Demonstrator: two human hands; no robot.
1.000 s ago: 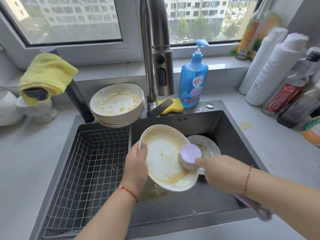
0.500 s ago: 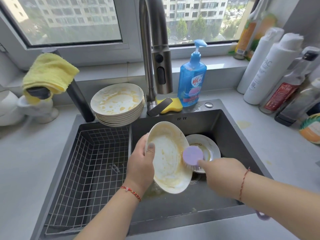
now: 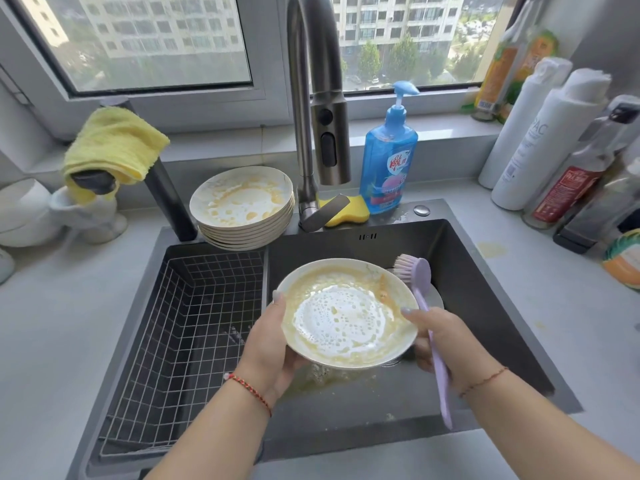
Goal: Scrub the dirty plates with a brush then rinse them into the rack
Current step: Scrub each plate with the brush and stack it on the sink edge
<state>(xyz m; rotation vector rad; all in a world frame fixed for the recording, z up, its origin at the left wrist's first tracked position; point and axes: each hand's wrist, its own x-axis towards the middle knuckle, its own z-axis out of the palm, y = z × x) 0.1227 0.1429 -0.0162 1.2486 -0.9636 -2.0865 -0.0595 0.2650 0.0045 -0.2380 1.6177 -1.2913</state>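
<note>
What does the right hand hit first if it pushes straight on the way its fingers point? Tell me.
The right hand, gripping the purple brush, points up-left at the soapy plate held by the left hand. Its fingertip already lies at the plate's right rim, so it would likely meet that rim first, though depth is uncertain.

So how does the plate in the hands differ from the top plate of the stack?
The held plate is gripped by the left hand and right hand over the sink, with white foam; the top stack plate rests behind the sink, with no foam. Both are pale, round, with yellow residue.
</note>
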